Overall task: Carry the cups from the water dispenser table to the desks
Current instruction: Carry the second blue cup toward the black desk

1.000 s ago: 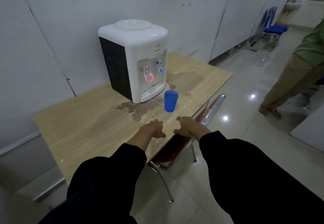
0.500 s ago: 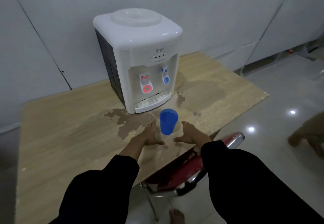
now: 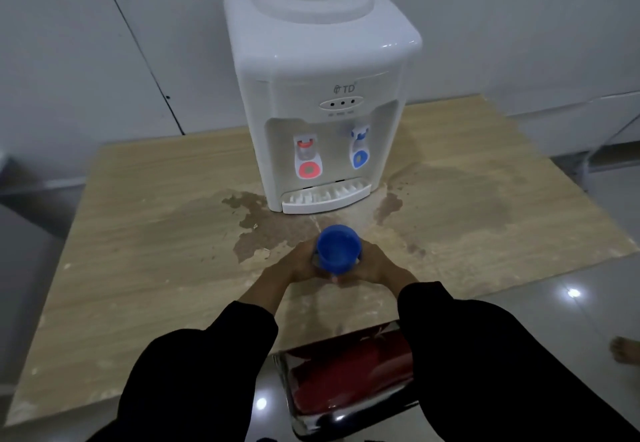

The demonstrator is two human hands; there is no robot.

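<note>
A blue plastic cup stands upright on the wooden table, just in front of the white water dispenser. My left hand wraps the cup's left side and my right hand wraps its right side, fingers meeting under its near wall. Both arms wear black sleeves. The cup's lower part is hidden by my fingers.
The tabletop has dark peeled stains around the dispenser's drip tray. A red chair with a chrome frame is tucked under the table's near edge. Another person's foot shows on the glossy tiled floor at right. A grey wall stands behind.
I have stepped closer to the table. Both hands, which lay open on either side of the cup, have closed around it.
</note>
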